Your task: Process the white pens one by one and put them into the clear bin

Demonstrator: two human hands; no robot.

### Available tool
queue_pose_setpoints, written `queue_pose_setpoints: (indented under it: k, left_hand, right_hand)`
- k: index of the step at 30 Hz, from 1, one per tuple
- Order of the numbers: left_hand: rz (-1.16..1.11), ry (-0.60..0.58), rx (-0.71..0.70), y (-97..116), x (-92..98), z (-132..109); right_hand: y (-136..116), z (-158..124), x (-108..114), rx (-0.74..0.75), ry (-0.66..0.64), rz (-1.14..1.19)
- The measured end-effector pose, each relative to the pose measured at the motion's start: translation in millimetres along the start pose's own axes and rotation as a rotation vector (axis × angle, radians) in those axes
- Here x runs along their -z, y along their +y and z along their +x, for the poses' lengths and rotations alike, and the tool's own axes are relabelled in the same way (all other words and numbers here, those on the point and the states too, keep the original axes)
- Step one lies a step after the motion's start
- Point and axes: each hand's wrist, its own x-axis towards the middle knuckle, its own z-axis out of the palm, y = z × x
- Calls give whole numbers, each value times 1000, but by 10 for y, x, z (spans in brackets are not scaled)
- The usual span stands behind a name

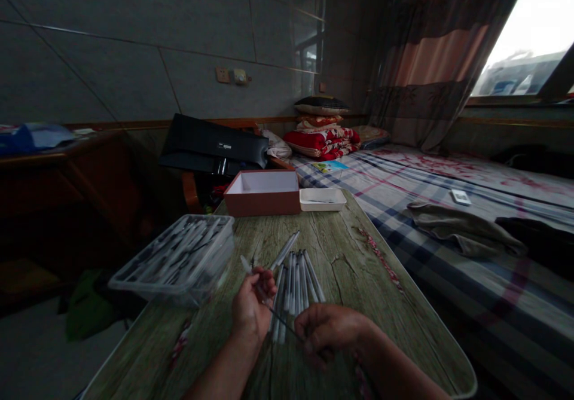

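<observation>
My left hand [252, 307] is closed around a translucent pen barrel [246, 265], whose pale end sticks out past the fingers toward the upper left. Between my two hands runs a thin dark pen refill [283, 318], its upper end at the barrel. The fingers of my right hand [334, 329] pinch the refill's lower end, low over the table. Just beyond and partly behind my hands, several clear pens [298, 280] lie side by side in a loose bunch. Their near ends are partly hidden by my hands.
A clear plastic box [150, 290] full of pens stands at the left table edge. At the back of the wood-patterned table [359, 304] are a brown box [263, 204] and a white tray [321, 206] with thin items inside. A bed [403, 179] adjoins the right side.
</observation>
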Motion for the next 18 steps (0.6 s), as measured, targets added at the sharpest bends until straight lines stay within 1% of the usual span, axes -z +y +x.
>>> queue_pose_setpoints:
  k: [2,5,6,8,10,12,15,17,18]
  left_hand:
    - [52,-111,25,-36,2,-39]
    - [124,-329,108,-108,5,-132]
    - [145,-380,133,-131,8,-165]
    - [202,-442,172,-168,13,-217]
    - [269,-454,190,-189,12,-243]
    - [284,-417,174,-194,0,-242]
    - [157,-357,159,-170,-36,-214]
    - [52,-332,225,-141,-55,-198]
    - [12,-311,274,-127,-60,-194]
  right_hand:
    - [-3,17,-20,134,127,124]
    - [-15,70,-42,342,320,233]
    - [-21,89,-48,379,362,226]
    - [-32,121,-67,402,410,171]
    - [-43,141,-92,394,428,115]
    - [-50,154,-112,398,427,126]
    - [-49,174,-96,482,386,279]
    - [-45,187,-56,578,398,354]
    - [-45,190,-35,630,437,351]
